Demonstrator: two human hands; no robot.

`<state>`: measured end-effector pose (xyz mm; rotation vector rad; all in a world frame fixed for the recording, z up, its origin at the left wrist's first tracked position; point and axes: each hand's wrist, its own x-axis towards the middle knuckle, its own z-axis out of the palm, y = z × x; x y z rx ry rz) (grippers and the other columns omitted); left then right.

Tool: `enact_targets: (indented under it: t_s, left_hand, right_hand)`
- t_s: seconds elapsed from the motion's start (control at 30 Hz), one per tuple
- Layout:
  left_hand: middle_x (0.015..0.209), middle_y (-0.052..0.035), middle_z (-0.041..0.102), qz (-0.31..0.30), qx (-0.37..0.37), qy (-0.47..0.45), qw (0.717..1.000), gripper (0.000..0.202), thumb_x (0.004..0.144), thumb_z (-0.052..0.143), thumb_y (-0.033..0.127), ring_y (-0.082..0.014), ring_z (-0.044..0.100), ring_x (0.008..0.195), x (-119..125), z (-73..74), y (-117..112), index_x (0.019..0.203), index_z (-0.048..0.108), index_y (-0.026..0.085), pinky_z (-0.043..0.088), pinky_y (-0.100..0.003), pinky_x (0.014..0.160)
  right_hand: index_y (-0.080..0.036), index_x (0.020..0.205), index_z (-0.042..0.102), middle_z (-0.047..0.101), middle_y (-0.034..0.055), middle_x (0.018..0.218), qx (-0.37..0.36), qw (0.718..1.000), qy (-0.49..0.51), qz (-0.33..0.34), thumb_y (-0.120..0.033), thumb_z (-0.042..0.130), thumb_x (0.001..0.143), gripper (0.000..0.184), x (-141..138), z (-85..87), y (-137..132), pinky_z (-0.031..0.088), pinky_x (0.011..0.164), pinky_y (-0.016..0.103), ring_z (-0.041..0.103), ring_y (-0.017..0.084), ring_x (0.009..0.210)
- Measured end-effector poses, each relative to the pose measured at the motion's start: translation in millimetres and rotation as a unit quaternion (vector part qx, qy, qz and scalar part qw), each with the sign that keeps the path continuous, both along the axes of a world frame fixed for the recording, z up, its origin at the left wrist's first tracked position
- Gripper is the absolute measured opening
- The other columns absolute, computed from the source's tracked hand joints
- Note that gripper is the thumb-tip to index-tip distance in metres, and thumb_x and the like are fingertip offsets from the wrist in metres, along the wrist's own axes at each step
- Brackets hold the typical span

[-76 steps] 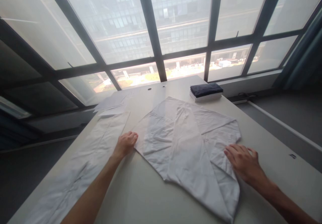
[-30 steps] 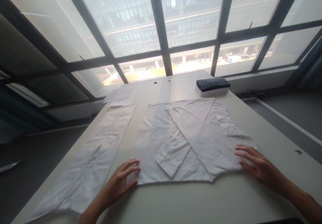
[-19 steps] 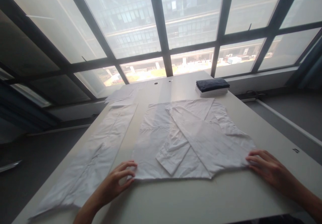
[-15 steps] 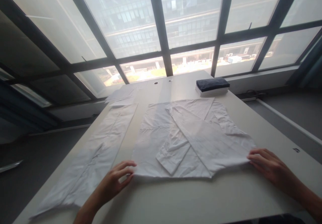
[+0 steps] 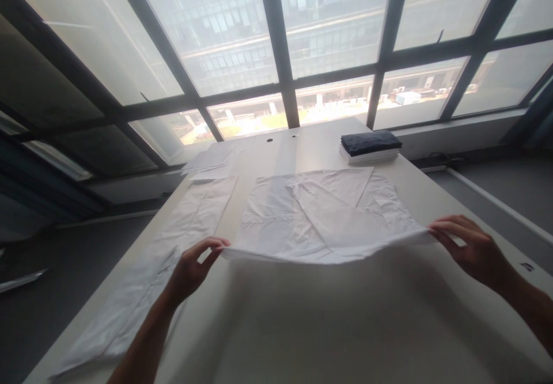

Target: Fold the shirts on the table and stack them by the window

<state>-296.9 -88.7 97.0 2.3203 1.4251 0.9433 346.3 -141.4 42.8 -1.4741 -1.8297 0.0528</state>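
A white shirt (image 5: pixel 276 223) lies partly folded on the table, its sleeves laid across the body. My left hand (image 5: pixel 194 266) pinches the left corner of its near edge. At the right corner, my right hand (image 5: pixel 469 246) grips the same edge between thumb and fingers. Between the two hands the edge is lifted off the table and sags in the middle, with a shadow beneath it. The far part of the shirt still rests flat.
Along the left side of the white table (image 5: pixel 302 326) lies another white garment (image 5: pixel 142 280), long and wrinkled. Flat white pieces (image 5: pixel 211 162) are at the far left. A folded dark garment (image 5: pixel 370 142) tops a white stack (image 5: pixel 371 157) at the far right. Large windows (image 5: pixel 332 21) rise behind.
Both hands have raised the shirt's near edge off the table and moved it away from me. The folded sleeve ends are now hidden behind the lifted edge.
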Motion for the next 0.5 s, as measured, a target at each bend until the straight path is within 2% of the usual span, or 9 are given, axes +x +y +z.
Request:
enact_targets:
  t_s: [0.13,0.23,0.37,0.5]
  left_hand:
    - [0.084,-0.0036,0.073,0.097,0.009,-0.015,0.995,0.037,0.095,0.053,0.054,-0.0193,0.069,0.079,14.5,-6.7,42.3,0.090,0.066,0.020,0.057,-0.028,0.074]
    - [0.079,-0.0032,0.071,0.136,-0.011,-0.030,0.990,0.039,0.092,0.051,0.055,-0.0188,0.066,0.073,26.5,-17.3,69.0,0.089,0.065,0.019,0.054,-0.026,0.066]
    - [0.082,-0.0047,0.072,0.160,-0.046,-0.034,0.985,0.040,0.090,0.049,0.054,-0.0203,0.067,0.076,36.5,-38.3,92.3,0.089,0.066,0.018,0.053,-0.027,0.068]
    - [0.082,-0.0041,0.073,0.179,-0.052,0.001,0.982,0.038,0.090,0.048,0.052,-0.0203,0.066,0.074,38.0,-63.2,101.4,0.090,0.067,0.019,0.050,-0.027,0.069]
  right_hand:
    - [-0.027,0.087,0.069,0.072,0.0104,0.089,0.013,1.000,-0.023,0.001,-0.046,0.054,0.095,0.025,-2.9,12.6,36.7,0.052,0.087,0.044,0.065,0.030,0.089]
    - [-0.028,0.089,0.069,0.073,0.0094,0.089,-0.006,0.999,-0.034,0.005,-0.048,0.051,0.097,0.028,-2.7,10.3,61.8,0.050,0.087,0.041,0.065,0.028,0.090]
    - [-0.024,0.089,0.070,0.073,0.0106,0.090,-0.030,0.999,-0.044,-0.005,-0.050,0.049,0.096,0.034,-0.8,-11.4,89.3,0.051,0.083,0.042,0.067,0.029,0.089]
    - [-0.022,0.093,0.071,0.075,0.0118,0.098,-0.063,0.996,-0.048,-0.030,-0.049,0.049,0.094,0.035,1.7,-40.1,107.4,0.051,0.084,0.043,0.069,0.031,0.094]
